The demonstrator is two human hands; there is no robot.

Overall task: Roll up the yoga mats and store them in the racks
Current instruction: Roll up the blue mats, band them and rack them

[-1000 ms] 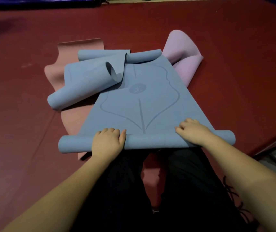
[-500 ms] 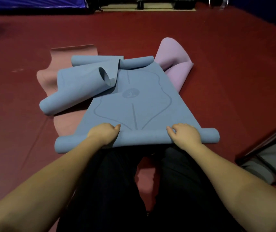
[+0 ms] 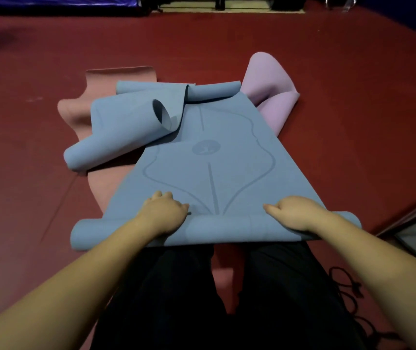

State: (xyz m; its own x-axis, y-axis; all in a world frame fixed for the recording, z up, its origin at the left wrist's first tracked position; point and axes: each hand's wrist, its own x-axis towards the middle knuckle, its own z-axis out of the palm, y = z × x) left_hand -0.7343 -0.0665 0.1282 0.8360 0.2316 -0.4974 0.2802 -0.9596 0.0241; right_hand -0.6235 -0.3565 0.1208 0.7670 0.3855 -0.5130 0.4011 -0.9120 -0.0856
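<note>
The person is kneeling on the red floor [image 3: 353, 97] and working on the blue mat [image 3: 217, 162], which is lying flat in front of the knees with its near end wound into a roll [image 3: 217, 229]. The roll's long axis is running left to right, square to the arms, and the unrolled length is stretching away from it. The left hand [image 3: 162, 213] and the right hand [image 3: 296, 212] are both resting on top of the roll, fingers curled over its far side in a loose grip; neither is nearer. How far the fingertips are tucking under is hidden. Beyond the roll, a second blue mat [image 3: 116, 132], a pink mat [image 3: 75, 112] and a lilac mat [image 3: 270, 87] are lying in a heap. To the roll's right, a metal frame [image 3: 414, 223] is cut off; it may be the rack.
</note>
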